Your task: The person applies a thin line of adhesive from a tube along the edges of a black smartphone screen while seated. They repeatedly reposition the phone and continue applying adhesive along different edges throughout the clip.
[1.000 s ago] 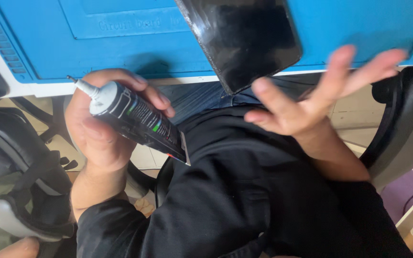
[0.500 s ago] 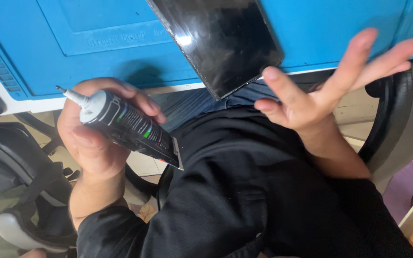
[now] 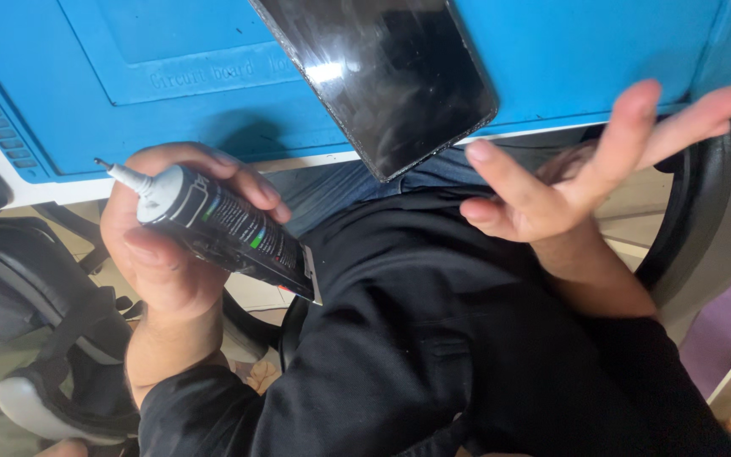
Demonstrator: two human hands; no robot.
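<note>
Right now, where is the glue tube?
In the head view the black glue tube sits low on the left, gripped in the left hand, nozzle pointing up-left toward the blue mat, below the dark phone.

Single head view, looking steeply down, close over lap and blue mat (image 3: pixel 86 76) edge

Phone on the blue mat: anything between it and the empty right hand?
Nothing visible. The right hand is open, fingers spread, just below and right of the phone, which overhangs the blue mat's front edge. Only open air shows between them. The left hand holds the black glue tube off to the side.
</note>
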